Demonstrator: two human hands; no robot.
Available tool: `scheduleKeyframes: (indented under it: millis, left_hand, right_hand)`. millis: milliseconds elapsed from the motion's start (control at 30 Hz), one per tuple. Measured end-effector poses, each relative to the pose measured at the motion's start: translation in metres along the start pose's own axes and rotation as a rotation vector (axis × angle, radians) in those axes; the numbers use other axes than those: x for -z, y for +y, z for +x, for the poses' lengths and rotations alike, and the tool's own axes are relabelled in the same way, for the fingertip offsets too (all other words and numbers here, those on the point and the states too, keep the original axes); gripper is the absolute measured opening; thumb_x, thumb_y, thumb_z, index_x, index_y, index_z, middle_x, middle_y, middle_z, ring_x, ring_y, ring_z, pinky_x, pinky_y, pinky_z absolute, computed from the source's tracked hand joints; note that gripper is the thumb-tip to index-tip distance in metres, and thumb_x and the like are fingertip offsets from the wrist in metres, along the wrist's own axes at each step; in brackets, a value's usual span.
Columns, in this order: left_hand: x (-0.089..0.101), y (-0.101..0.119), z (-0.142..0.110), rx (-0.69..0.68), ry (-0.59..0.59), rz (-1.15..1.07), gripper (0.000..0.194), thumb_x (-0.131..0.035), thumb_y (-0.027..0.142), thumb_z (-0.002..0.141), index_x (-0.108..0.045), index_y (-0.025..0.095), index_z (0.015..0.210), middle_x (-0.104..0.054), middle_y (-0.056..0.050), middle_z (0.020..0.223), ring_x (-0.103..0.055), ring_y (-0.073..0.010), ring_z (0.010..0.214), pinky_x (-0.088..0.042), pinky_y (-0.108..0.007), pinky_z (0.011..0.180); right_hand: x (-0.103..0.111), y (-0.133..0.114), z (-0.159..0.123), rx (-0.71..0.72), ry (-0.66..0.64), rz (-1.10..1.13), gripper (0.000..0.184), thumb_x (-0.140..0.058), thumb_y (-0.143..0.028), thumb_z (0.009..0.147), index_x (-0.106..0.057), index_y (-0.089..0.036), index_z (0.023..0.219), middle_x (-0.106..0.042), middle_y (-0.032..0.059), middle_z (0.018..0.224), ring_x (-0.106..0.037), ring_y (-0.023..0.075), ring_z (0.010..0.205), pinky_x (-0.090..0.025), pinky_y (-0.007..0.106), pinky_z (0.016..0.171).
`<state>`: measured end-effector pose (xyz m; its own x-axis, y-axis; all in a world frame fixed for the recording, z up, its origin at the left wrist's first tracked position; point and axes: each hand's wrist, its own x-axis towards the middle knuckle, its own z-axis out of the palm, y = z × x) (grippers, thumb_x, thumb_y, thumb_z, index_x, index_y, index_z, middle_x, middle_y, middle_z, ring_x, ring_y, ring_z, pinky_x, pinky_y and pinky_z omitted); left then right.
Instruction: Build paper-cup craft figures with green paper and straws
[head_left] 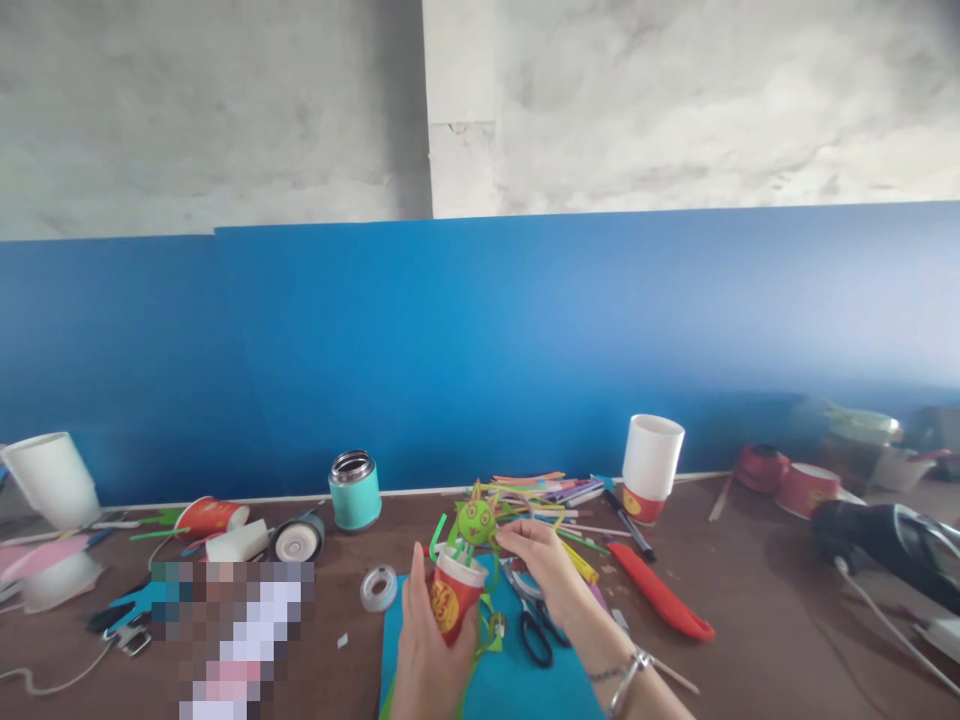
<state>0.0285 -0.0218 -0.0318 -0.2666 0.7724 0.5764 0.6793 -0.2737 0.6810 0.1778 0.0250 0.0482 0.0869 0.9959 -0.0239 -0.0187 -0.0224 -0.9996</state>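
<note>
Steadying of red cup (466, 582), apparently for control: slightly tilted, wrapped by half-curled left hand (429, 645). Green figure (474, 523) at cup's mouth, side edge seemingly pinched by nearly closed right hand (541, 562). Scissors (532, 603) laid beneath right wrist on blue sheet (517, 690), likely for reach. Tape roll (366, 591) set left of left hand on counter (341, 690).

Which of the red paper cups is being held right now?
The red paper cup in the left hand, just below the green face. The other red cups are on the table, untouched.
</note>
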Motion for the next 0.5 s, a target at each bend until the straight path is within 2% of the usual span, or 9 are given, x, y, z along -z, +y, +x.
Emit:
scheduleKeyframes:
  millis: [500]
  left_hand:
    - [-0.0029,-0.001,-0.0016,0.018,0.009,0.006,0.072,-0.049,0.033,0.083,-0.017,0.013,0.144,-0.04,-0.019,0.14,-0.043,-0.0313,0.126,-0.043,-0.044,0.097]
  right_hand:
    - [-0.0048,-0.0011,-0.0033,0.056,0.042,0.048,0.015,-0.068,-0.029,0.056,-0.058,-0.018,0.062,-0.056,-0.0025,0.055,-0.05,0.0122,0.054,-0.037,0.024,0.052]
